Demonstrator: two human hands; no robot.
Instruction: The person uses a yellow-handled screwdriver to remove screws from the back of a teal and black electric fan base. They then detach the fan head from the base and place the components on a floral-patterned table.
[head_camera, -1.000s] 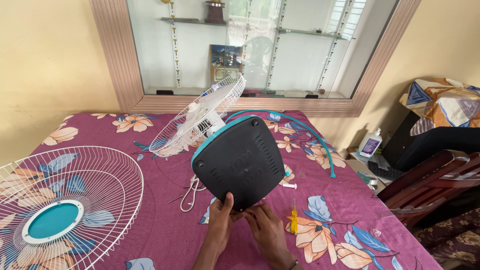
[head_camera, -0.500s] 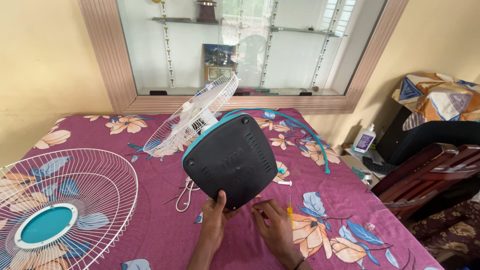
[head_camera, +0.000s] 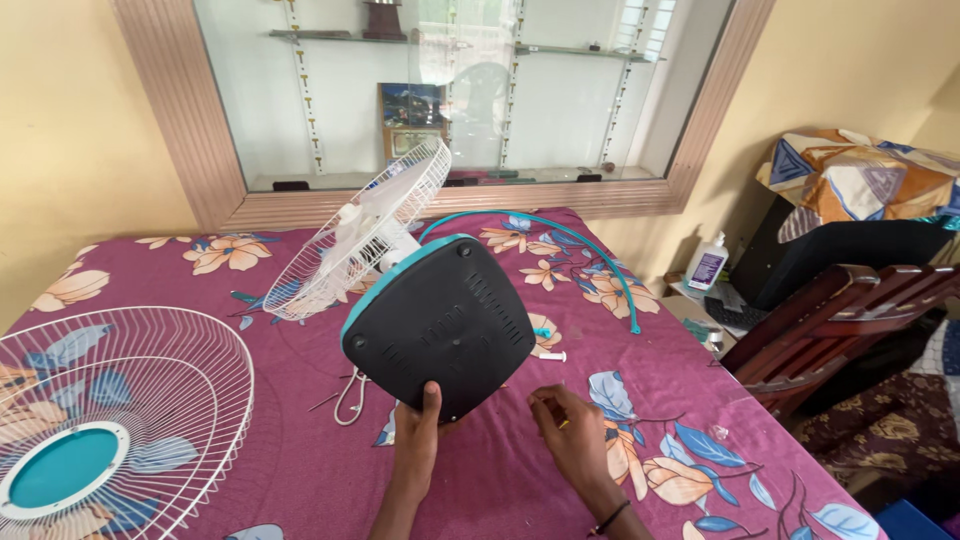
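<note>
Black fan base (head_camera: 440, 325) tipped up mid-table, gripped at lower edge by left hand (head_camera: 418, 440); right hand (head_camera: 570, 430) (fingers curled, contents unclear) beside it.

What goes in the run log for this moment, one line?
left hand: grips tilted fan base | right hand: on tablecloth, over screwdriver | front grille: flat, left

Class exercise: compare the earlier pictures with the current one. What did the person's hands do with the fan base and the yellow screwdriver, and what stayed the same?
The right hand left the lower edge of the dark fan base and moved right onto the yellow screwdriver on the cloth, now covering most of it. The left hand kept its grip on the tilted base. Both wire guards, the front one and the rear one, lie as before.
</note>
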